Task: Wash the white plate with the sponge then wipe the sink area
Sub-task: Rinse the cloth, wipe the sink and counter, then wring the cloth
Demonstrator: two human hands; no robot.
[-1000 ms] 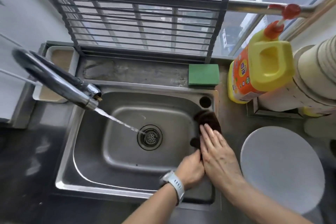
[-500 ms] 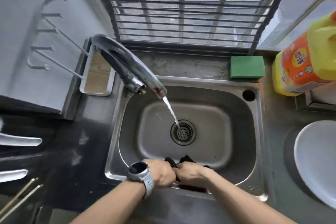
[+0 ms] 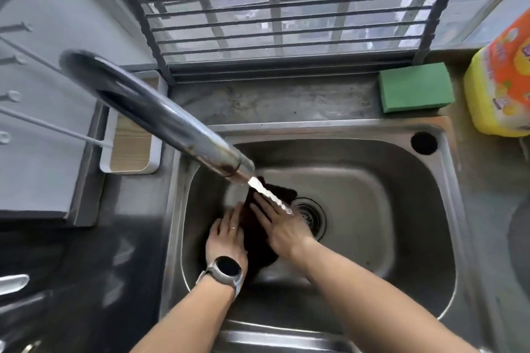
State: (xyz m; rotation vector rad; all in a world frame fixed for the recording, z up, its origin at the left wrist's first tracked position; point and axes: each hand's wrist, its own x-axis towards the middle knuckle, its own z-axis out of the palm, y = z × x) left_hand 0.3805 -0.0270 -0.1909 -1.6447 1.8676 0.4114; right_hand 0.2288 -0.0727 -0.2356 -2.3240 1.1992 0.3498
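Observation:
A dark brown cloth lies on the floor of the steel sink, left of the drain. My left hand, with a watch on its wrist, presses flat on the cloth's left edge. My right hand lies flat on the cloth's right side, fingers straight, under the running water from the tap. A green sponge rests on the ledge behind the sink. Only a dim edge of the white plate shows at the far right.
A yellow and orange detergent jug stands at the right by the sponge. A dark dish rack leans against the window behind. A small white tray sits left of the sink, below a grey wall rack.
Both hands moved from the sink's near rim, where they bunched the cloth, to its floor under the tap and now press it flat. The view has shifted closer and left.

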